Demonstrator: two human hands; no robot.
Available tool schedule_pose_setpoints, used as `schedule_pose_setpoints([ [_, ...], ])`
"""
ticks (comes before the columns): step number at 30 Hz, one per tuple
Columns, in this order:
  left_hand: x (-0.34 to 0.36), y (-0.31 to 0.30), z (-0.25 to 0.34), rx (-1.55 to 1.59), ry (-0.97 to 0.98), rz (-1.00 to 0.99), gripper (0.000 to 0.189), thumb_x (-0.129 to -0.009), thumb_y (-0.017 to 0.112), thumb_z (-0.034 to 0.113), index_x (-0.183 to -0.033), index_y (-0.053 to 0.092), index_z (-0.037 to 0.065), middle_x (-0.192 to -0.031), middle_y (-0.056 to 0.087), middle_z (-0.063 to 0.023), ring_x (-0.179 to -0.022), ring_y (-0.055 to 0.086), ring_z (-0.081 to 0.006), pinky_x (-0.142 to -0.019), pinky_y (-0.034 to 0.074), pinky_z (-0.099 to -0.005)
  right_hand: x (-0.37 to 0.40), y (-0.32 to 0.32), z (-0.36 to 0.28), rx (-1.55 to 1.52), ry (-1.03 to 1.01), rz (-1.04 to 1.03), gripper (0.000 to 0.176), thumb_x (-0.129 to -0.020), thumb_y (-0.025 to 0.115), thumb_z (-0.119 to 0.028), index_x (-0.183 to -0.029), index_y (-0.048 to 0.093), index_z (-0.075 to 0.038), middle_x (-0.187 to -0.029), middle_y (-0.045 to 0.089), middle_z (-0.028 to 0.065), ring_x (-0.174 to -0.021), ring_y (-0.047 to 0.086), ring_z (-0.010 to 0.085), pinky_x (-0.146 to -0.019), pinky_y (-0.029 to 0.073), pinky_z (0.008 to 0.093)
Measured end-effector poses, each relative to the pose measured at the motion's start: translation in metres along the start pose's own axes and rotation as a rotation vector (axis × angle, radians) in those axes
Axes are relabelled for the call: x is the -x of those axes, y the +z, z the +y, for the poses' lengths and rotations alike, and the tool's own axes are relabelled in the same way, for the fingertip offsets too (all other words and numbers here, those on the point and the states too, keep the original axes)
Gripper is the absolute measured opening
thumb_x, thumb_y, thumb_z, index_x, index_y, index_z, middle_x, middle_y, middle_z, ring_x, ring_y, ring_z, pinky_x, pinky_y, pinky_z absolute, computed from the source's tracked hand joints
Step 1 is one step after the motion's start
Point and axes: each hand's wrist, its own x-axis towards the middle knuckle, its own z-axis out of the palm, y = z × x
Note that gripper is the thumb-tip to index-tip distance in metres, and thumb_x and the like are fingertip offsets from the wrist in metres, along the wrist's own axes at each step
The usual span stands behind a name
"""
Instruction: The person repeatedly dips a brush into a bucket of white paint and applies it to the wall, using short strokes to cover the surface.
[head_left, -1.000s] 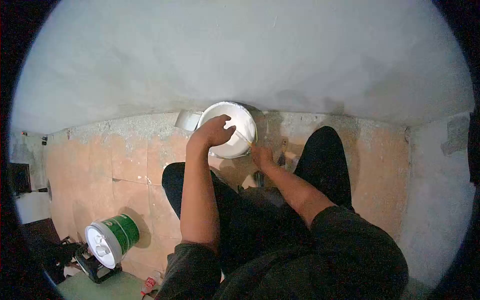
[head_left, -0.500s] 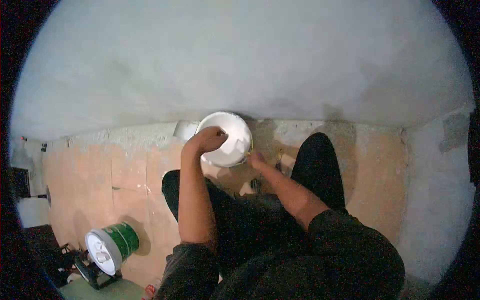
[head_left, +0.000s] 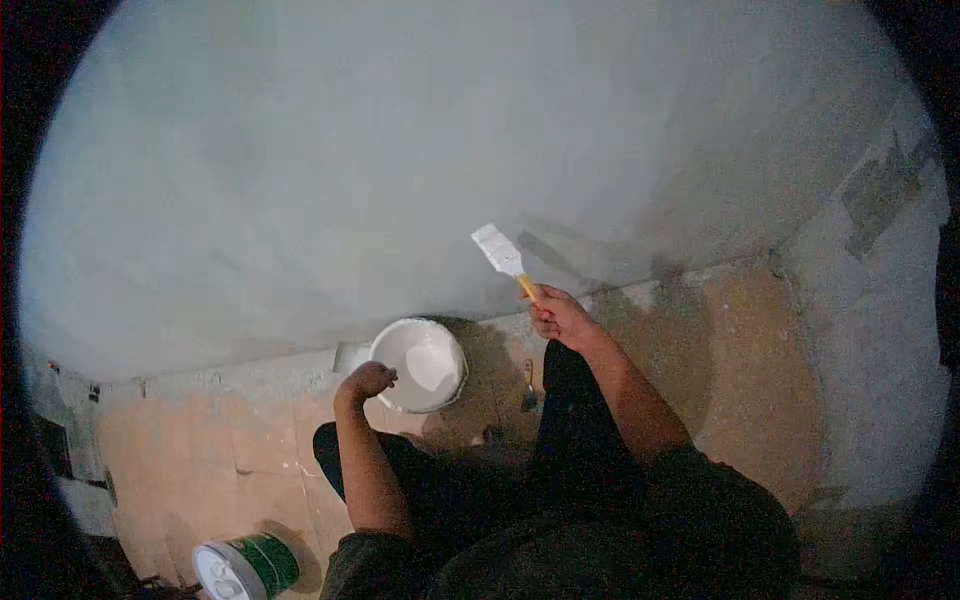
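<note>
My right hand (head_left: 562,317) is closed around the yellow handle of a paintbrush (head_left: 496,250). The brush's wide head is coated white and tilts up to the left in front of the wall, its shadow falling just to the right. My left hand (head_left: 370,381), with fingers curled, is at the left rim of a white bucket (head_left: 463,378). Whether it grips anything cannot be made out. Inside the bucket lies white paint (head_left: 425,362). A small tool with a yellowish handle and dark blade (head_left: 529,388) rests on the floor by my right knee.
The grey-white wall (head_left: 300,180) rises directly ahead, meeting another wall (head_left: 880,330) at the right. A green-and-white bucket (head_left: 262,565) lies tipped on the tan floor (head_left: 190,450) at lower left. A pale flat piece (head_left: 351,356) sits behind the white bucket's left side.
My right hand has risen from the bucket's right rim toward the wall, bringing the paintbrush into clear view. My left hand has shifted from over the bucket to its left rim. The view has tilted upward.
</note>
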Motion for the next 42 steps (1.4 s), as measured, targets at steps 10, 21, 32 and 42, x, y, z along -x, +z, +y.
schedule_pose_setpoints([
  [10,-0.004,0.017,-0.035,0.325,0.162,-0.045,0.037,-0.093,0.055,0.033,-0.114,0.064,0.004,-0.100,0.069,-0.0083,-0.094,0.063,-0.0211,-0.076,0.050,-0.0354,0.058,-0.036,-0.021,-0.285,-0.374,0.261,0.027,-0.098,0.046,-0.026,-0.113,0.054,-0.005,-0.061,0.038,-0.0030,-0.046,0.033,0.0083,-0.042,0.029,0.0231],
  [21,-0.095,0.000,-0.085,-0.221,0.632,0.044,0.031,-0.092,0.054,0.025,-0.113,0.063,0.005,-0.117,0.062,-0.0164,-0.108,0.059,-0.0318,-0.093,0.046,-0.0392,0.015,-0.028,0.030,0.051,-0.676,0.367,0.026,-0.097,0.048,-0.017,-0.110,0.054,0.005,-0.079,0.054,0.0058,-0.068,0.052,0.0154,-0.061,0.046,0.0300],
  [32,-0.060,-0.090,0.123,-0.459,1.086,0.470,0.026,-0.086,0.057,0.005,-0.112,0.060,0.004,-0.116,0.059,-0.0146,-0.108,0.057,-0.0323,-0.093,0.047,-0.0394,0.014,-0.056,0.016,0.475,-0.712,0.762,0.024,-0.093,0.057,-0.024,-0.088,0.064,-0.002,-0.063,0.048,-0.0032,-0.048,0.039,0.0056,-0.042,0.031,0.0233],
  [42,-0.016,-0.031,0.200,-0.517,1.336,0.625,0.027,-0.084,0.058,-0.001,-0.111,0.058,0.005,-0.115,0.059,-0.0133,-0.108,0.057,-0.0331,-0.092,0.048,-0.0415,0.015,-0.053,-0.030,1.348,-1.079,1.248,0.028,-0.087,0.066,-0.028,-0.099,0.069,-0.003,-0.087,0.069,0.0123,-0.076,0.066,0.0216,-0.071,0.052,0.0355],
])
